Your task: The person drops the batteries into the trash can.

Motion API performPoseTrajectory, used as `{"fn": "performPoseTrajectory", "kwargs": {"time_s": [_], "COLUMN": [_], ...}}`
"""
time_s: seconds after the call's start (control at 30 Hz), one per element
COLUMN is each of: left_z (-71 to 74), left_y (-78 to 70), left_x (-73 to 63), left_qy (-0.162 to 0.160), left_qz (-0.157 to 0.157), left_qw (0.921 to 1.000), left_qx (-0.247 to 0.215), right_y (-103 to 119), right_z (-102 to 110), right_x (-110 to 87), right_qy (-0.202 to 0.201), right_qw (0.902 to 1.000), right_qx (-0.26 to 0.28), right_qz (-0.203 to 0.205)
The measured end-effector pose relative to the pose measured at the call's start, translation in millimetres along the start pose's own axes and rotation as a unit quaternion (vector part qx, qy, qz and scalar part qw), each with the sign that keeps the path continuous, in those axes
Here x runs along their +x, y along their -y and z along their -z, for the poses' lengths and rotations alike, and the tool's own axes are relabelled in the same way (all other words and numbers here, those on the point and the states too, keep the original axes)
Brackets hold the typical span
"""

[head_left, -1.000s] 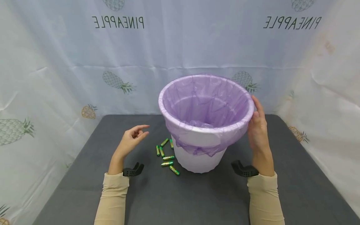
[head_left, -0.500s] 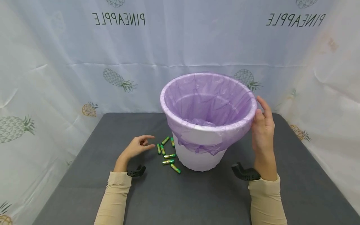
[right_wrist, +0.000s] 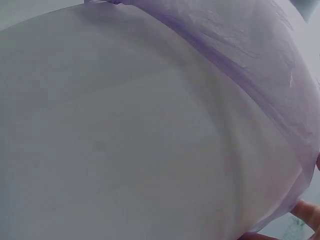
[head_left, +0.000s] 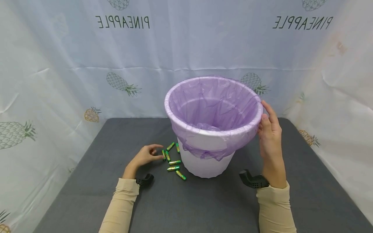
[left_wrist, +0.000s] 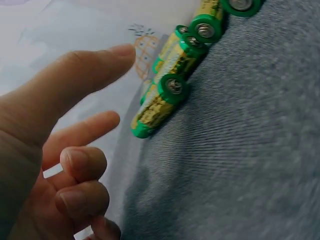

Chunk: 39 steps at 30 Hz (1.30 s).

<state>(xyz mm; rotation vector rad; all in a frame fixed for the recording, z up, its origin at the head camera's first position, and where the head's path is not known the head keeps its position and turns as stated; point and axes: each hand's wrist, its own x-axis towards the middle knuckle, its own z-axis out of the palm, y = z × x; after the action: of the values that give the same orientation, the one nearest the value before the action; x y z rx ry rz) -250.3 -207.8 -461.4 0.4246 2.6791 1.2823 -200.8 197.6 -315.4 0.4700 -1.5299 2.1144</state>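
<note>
A white bin (head_left: 204,166) stands on the grey table, lined with a purple plastic bag (head_left: 215,92) folded over its rim. My right hand (head_left: 270,139) touches the bin's right side just below the rim, fingers extended along the bag; in the right wrist view some fingertips are hidden behind the bin wall. Left of the bin lie several green-and-gold batteries (head_left: 174,162). Beside the leftmost battery (left_wrist: 157,107) is my left hand (head_left: 145,156), thumb and index finger apart at either end of it. The other left fingers bend toward the palm and hold nothing.
The dark grey table (head_left: 198,207) carries the bin and batteries. A white curtain (head_left: 186,42) with pineapple prints hangs behind and along both sides. Black wrist mounts (head_left: 253,179) sit on both forearms.
My left hand has moved right and down to the leftmost battery. My right hand stays at the bin's rim, with a small shift. The batteries and bin have not moved.
</note>
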Motion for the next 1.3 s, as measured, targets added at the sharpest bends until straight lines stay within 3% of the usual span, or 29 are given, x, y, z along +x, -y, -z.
{"fn": "performPoseTrajectory", "kwargs": {"time_s": [0.37,0.6,0.87,1.07,1.3], "left_z": [-5.3,-7.5,-10.0,-11.2,-12.7], "left_y": [4.3,4.3,2.0,2.0,0.5], "left_x": [3.2,2.7,3.2,3.3,4.1], "left_qy": [-0.005,-0.006,-0.008,-0.011,-0.016], "left_qz": [0.013,0.013,0.025,0.029,0.026], "left_qw": [0.9993,0.9984,0.9976,0.997,0.9963], "left_qx": [0.036,0.055,0.064,0.071,0.08], "right_y": [-1,-1,0,0,0], "right_z": [1,2,3,1,2], "right_x": [-0.2,-0.6,-0.7,-0.4,-0.6], "right_qy": [-0.011,0.028,0.037,0.019,0.031], "right_qw": [0.9998,0.999,0.9987,0.9997,0.9985], "right_qx": [-0.007,0.035,0.036,0.014,0.044], "right_qz": [-0.012,0.004,-0.005,-0.009,-0.004]}}
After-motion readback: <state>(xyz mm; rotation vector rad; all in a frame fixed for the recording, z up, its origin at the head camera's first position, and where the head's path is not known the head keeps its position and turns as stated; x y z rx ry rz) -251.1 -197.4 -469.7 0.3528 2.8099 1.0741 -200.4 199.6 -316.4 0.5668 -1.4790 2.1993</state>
